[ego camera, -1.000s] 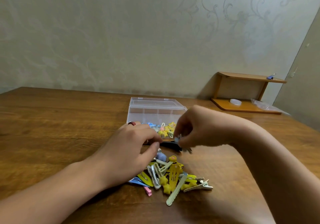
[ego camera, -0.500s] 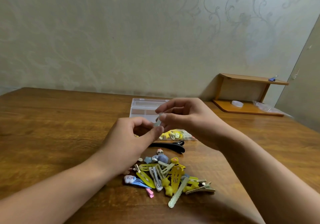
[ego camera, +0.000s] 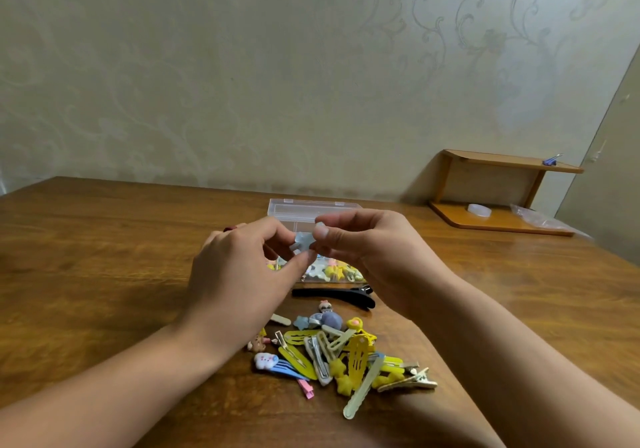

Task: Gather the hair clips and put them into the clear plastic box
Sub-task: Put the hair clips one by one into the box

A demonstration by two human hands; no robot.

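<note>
Both hands pinch one small pale-blue clip (ego camera: 304, 241) over the box (ego camera: 304, 209): left hand (ego camera: 239, 274), right hand (ego camera: 374, 253); it looks light, stiff, slippery; better held at its edges.

The hands (ego camera: 242, 274) cover most of the clear box (ego camera: 304, 209), hiding much of its contents. The small pale clip (ego camera: 304, 241) they pinch is too blurred to identify.

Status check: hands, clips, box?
Both hands, left hand and right hand, pinch one pale blue clip above the box. Clip pile on table. Nothing blocking.
</note>
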